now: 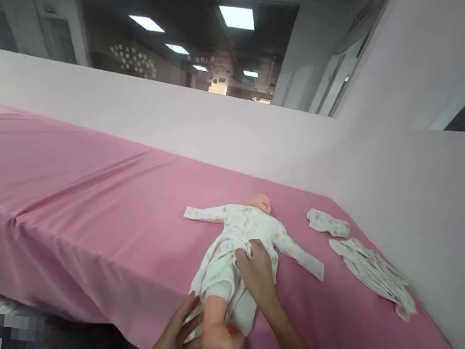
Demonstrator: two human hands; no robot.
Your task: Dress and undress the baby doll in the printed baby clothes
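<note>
A baby doll (260, 202) lies on its back on the pink-covered table, its feet toward me. It wears a white patterned baby gown (247, 224) with the long sleeves spread out to both sides. White baby pants (221, 277) cover its upper legs, and the lower legs are bare. My right hand (255, 269) is closed on a fold of white cloth at the doll's waist; whether this is the pants or the gown is hard to separate. My left hand (181, 331) is beside the doll's leg, fingers apart, near the gown's lower edge.
A folded patterned cloth (327, 223) and a crumpled striped garment (374, 275) lie at the right, by the wall. The pink sheet (99, 198) hangs over the table's front edge. A white wall (160, 110) with a window above it borders the back.
</note>
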